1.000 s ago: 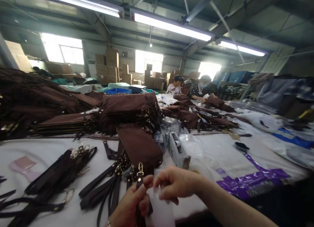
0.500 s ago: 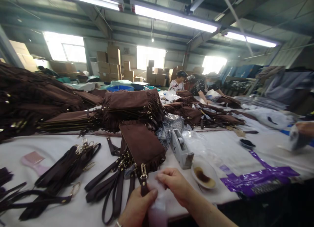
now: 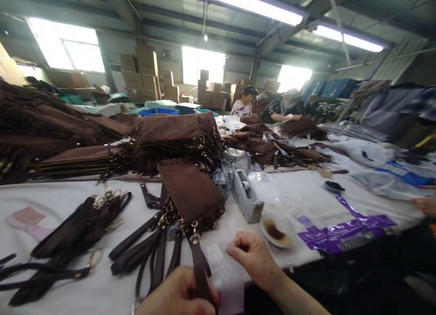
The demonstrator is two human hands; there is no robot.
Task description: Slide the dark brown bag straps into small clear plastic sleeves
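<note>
My left hand [image 3: 184, 292] is closed around a dark brown wrist strap [image 3: 197, 256] at the bottom centre. A gold clasp [image 3: 195, 233] joins that strap to a brown fringed pouch [image 3: 190, 187] lying flat on the table. My right hand [image 3: 255, 260], to the right of the strap, has thumb and forefinger pinched at the upper edge of a translucent white plastic sheet [image 3: 231, 283]. The sheet hangs over the table's front edge. More loose straps [image 3: 156, 256] with gold clasps lie just left of the pouch.
A grey tape dispenser [image 3: 247, 197] and a white dish with brown liquid [image 3: 277, 231] stand right of the pouch. Purple packaging [image 3: 347, 233] lies further right. Stacked pouches [image 3: 170, 133] rise behind. Another person's hand [image 3: 424, 206] is at the right edge; two people sit across.
My left hand has slid down the strap towards me, leaving more strap showing below the clasp. My hands are further apart. The other person's hand at right has lowered, without the pale object.
</note>
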